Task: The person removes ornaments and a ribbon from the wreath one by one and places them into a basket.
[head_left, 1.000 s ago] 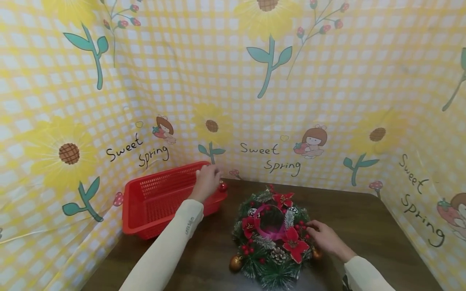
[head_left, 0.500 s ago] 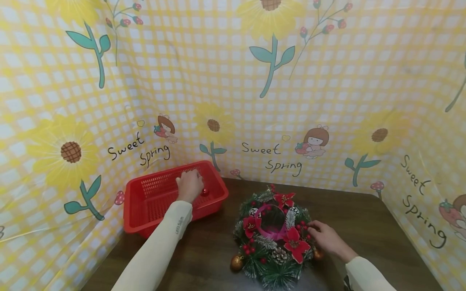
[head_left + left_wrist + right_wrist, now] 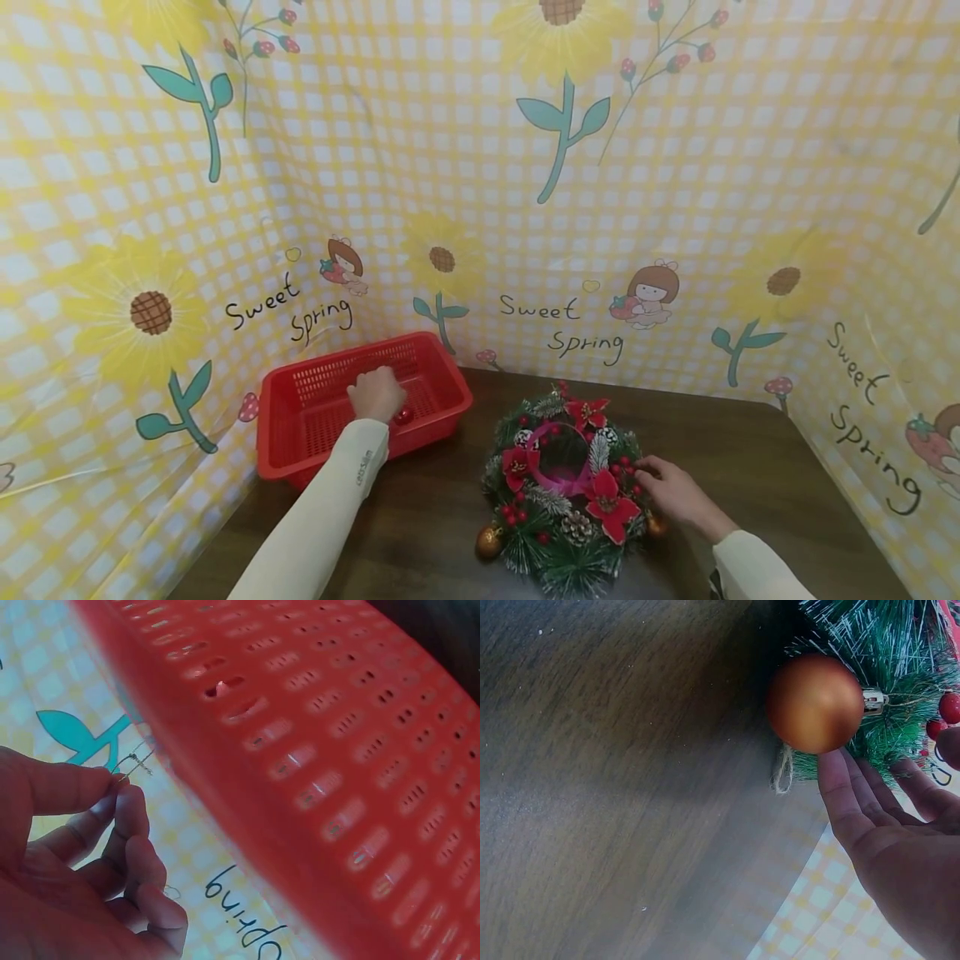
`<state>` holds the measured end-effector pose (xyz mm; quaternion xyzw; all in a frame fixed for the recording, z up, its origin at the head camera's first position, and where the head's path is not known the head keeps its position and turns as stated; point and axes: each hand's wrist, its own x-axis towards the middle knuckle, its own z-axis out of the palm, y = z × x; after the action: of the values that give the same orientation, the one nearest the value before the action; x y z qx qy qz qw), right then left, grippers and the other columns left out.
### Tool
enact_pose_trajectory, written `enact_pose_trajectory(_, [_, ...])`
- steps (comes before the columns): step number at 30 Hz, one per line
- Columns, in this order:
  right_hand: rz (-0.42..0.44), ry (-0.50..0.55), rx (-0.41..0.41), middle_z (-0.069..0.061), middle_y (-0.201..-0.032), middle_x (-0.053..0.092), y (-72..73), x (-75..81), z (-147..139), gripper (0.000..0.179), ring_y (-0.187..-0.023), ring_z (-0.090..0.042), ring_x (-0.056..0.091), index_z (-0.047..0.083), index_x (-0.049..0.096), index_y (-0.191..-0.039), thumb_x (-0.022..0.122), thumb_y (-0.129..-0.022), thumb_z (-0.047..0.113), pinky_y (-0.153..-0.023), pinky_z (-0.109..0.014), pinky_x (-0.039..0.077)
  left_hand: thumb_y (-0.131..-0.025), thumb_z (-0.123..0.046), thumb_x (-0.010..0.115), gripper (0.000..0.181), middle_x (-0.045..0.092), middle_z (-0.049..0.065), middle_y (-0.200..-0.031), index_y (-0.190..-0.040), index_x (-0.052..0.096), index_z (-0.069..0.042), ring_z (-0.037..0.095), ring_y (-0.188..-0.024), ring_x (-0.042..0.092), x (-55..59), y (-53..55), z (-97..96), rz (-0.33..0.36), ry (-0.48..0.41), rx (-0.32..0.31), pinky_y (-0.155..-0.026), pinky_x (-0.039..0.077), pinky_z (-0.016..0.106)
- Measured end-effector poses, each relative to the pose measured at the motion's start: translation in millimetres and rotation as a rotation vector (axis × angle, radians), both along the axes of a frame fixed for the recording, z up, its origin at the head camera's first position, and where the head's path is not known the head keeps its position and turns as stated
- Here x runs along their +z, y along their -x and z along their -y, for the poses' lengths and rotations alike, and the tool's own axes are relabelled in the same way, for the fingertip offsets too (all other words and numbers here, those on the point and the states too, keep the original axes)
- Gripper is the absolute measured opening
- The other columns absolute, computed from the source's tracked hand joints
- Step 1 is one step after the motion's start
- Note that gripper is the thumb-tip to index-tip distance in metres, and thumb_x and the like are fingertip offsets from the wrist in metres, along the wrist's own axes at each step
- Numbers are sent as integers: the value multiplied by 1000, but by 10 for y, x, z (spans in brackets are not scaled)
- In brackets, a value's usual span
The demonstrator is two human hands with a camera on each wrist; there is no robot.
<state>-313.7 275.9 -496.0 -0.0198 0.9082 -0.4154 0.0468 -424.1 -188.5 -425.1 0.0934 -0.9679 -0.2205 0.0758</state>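
My left hand (image 3: 377, 395) is over the red plastic basket (image 3: 365, 462) in the head view. In the left wrist view, its thumb and forefinger pinch a thin gold hanging loop (image 3: 135, 761). A small shiny red Christmas bauble (image 3: 404, 415) hangs just below that hand, inside the basket's outline; whether it touches the bottom I cannot tell. A Christmas wreath (image 3: 573, 527) with red flowers, berries and pinecones lies on the table. My right hand (image 3: 678, 493) holds the wreath's right edge, thumb above and fingers partly hidden by greenery. By those fingers hangs an orange-gold bauble (image 3: 815, 703).
A second gold bauble (image 3: 490, 542) sits at the wreath's lower left. Pink ribbon (image 3: 536, 475) rings the wreath's centre. The dark wooden table (image 3: 720, 425) is bordered by a yellow-checked cloth backdrop (image 3: 480, 192) behind and at both sides.
My left hand has moved left and down from the basket's right rim to inside its outline, carrying the red bauble. My right hand stays at the wreath's edge.
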Motion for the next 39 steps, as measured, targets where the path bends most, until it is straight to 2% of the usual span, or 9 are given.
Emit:
enact_pose_trajectory(7, [-20, 0, 16, -7, -94, 62, -13, -2, -12, 29, -74, -18, 58, -2, 58, -116, 51, -96, 18, -62, -35, 47, -84, -18, 63, 14, 59, 9, -75, -73, 62, -9, 36, -90, 51, -43, -22, 3, 9, -13, 6, -86, 34, 58])
enact_pose_trajectory(11, [-26, 0, 9, -8, -98, 63, -34, -4, -18, 31, -76, -17, 59, -2, 56, -118, 51, -96, 18, -63, -35, 48, -86, -19, 59, 22, 56, 8, -63, -66, 58, -9, 31, -78, 52, -48, -36, -88, -58, -13, -28, -81, 37, 53])
enact_pose_trajectory(15, [-28, 17, -8, -11, -103, 63, -77, 7, -29, 34, -78, -19, 62, -4, 53, -122, 51, -96, 19, -67, -38, 51, -86, -20, 61, 17, 55, 6, -63, -73, 57, -10, 24, -68, 52, -58, -65, -246, -137, -75, -83, -71, 44, 42])
enact_pose_trajectory(20, [-44, 48, -37, -16, -111, 60, -127, 24, -47, 35, -83, -23, 64, -4, 52, -124, 51, -96, 16, -71, -40, 52, -84, -18, 67, 7, 57, -1, -76, -85, 63, -14, 18, -73, 52, -105, -144, -510, -226, -192, -225, -66, 49, 34])
enact_pose_trajectory(24, [-74, 79, -42, -16, -111, 60, -166, 41, -54, 33, -85, -24, 64, -4, 52, -124, 52, -96, 14, -70, -38, 53, -85, -15, 66, 4, 58, -2, -80, -89, 66, -14, 17, -76, 52, -157, -291, -732, -302, -187, -397, -69, 48, 34])
enact_pose_trajectory(27, [-89, 85, -35, -17, -112, 60, -173, 44, -53, 33, -87, -24, 63, -4, 52, -124, 52, -96, 13, -71, -37, 53, -87, -14, 64, 4, 58, -3, -82, -90, 65, -13, 16, -78, 53, -217, -448, -874, -318, -160, -518, -72, 48, 34])
enact_pose_trajectory(31, [-117, 48, -45, -18, -117, 57, -165, 59, -63, 37, -99, -29, 59, -3, 48, -128, 51, -97, 18, -78, -42, 51, -91, -19, 60, 4, 57, -7, -81, -91, 62, -16, 12, -73, 54, -333, -669, -1040, -222, -199, -617, -67, 48, 30])
enact_pose_trajectory(34, [-162, 8, -48, -21, -122, 53, -142, 72, -72, 44, -108, -35, 54, -4, 42, -133, 48, -99, 24, -84, -48, 48, -95, -25, 57, 9, 57, -6, -75, -91, 60, -17, 12, -63, 55, -435, -814, -1134, -91, -285, -671, -58, 48, 28])
enact_pose_trajectory(39, [-152, -3, 2, -28, -129, 43, -62, 49, -48, 51, -114, -41, 47, -8, 34, -138, 42, -101, 28, -92, -54, 40, -98, -34, 50, 23, 54, -3, -66, -88, 61, -16, 14, -55, 51, -608, -945, -1259, 30, -326, -730, -52, 46, 29])
